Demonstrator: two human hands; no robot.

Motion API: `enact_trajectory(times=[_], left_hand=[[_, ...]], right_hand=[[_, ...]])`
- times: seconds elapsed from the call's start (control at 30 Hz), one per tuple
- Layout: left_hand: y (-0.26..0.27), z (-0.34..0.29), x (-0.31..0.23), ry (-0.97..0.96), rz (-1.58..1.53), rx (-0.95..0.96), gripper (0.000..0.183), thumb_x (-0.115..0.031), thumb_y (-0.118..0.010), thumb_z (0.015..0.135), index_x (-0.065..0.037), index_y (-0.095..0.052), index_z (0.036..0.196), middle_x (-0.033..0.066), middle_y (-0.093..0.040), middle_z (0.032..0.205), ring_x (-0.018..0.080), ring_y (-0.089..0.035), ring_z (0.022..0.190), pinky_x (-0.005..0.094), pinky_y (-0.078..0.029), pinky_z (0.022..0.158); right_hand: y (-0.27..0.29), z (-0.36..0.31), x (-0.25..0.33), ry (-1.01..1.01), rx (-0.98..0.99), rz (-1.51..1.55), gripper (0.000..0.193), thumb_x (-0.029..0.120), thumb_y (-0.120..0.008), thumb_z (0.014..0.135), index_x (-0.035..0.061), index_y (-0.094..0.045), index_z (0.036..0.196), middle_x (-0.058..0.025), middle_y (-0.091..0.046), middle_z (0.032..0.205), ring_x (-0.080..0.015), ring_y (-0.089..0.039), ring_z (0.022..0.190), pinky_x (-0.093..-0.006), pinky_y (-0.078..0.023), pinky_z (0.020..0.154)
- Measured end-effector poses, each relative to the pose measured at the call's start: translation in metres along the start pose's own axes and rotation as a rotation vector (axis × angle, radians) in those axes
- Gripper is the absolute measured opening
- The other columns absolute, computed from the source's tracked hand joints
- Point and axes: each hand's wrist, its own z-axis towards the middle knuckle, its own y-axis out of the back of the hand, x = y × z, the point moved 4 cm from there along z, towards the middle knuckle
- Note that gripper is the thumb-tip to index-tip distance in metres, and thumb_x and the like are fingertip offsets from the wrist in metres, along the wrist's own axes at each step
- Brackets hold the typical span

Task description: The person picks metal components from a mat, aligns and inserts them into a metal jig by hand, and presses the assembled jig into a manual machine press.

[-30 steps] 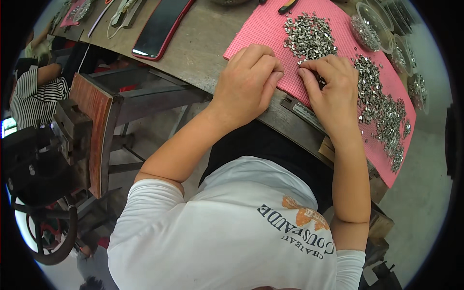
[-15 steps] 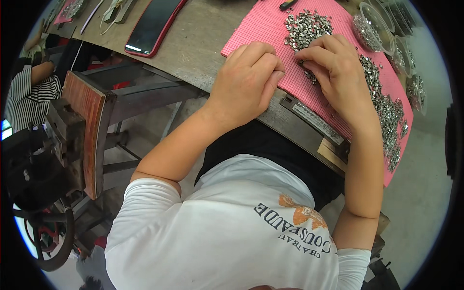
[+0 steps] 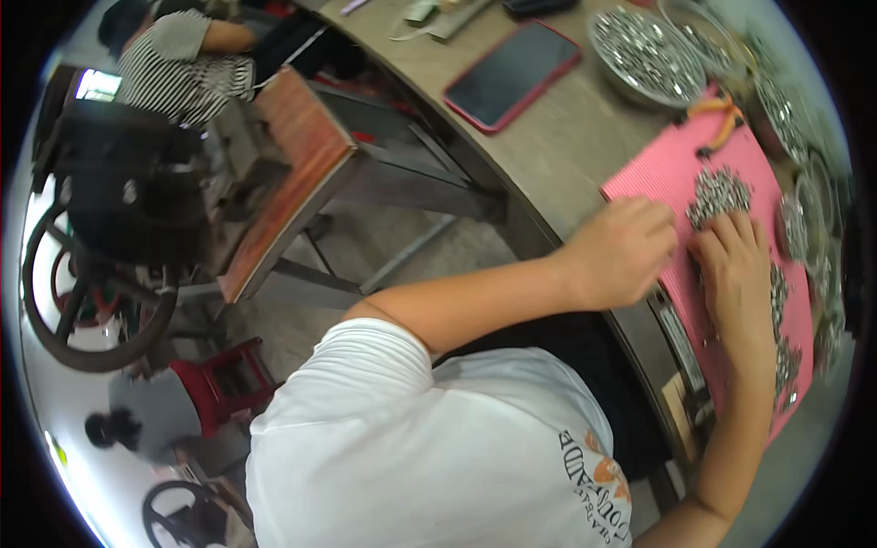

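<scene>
A pink textured mat [image 3: 644, 169] lies at the table's front edge. A heap of small shiny metal pieces [image 3: 720, 194] sits on it, with more metal pieces [image 3: 786, 365] strewn along its right side. My left hand [image 3: 621, 251] is closed over the mat's left edge, knuckles up; whatever its fingers hold is hidden. My right hand [image 3: 738, 279] bends down at the near side of the heap, fingers drawn together and touching the pieces. Its fingertips are out of sight. Orange-handled pliers [image 3: 719, 123] rest at the mat's far end.
Clear tubs of metal pieces, one a large bowl [image 3: 644, 57], stand behind and right of the mat. A phone in a red case [image 3: 513, 75] lies to the left. A metal ruler-like bar [image 3: 681, 338] runs along the near edge. Another person in a striped top [image 3: 183, 68] sits far left.
The view has swung left, so the table and both hands appear farther right. My right hand stays by the heap and my left hand stays closed. The pliers and large bowl now show fully.
</scene>
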Motion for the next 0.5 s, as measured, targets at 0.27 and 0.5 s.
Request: enact_trajectory(times=[0.27,0.5], left_hand=[[-0.006,-0.002,-0.017,-0.004,-0.055,-0.039,0.019,-0.006,-0.072,0.076,-0.004,-0.059,0.09,0.0117,-0.059,0.101,0.0322,-0.06,0.091,0.0429,-0.049,0.082],[-0.011,-0.007,-0.026,-0.012,-0.051,-0.064,0.017,-0.005,-0.073,0.075,-0.005,-0.06,0.087,0.0104,-0.06,0.099,0.0313,-0.062,0.09,0.042,-0.051,0.081]], right_hand=[[0.007,-0.018,0.005,-0.135,0.097,-0.072,0.008,0.008,-0.055,0.09,0.0012,-0.06,0.093,-0.0139,-0.057,0.098,-0.0318,-0.054,0.103,-0.0436,-0.041,0.091],[0.045,-0.048,0.019,-0.288,-0.133,0.191,0.013,-0.003,-0.063,0.085,0.0035,-0.055,0.094,-0.0118,-0.056,0.093,-0.0314,-0.055,0.094,-0.0409,-0.039,0.087]])
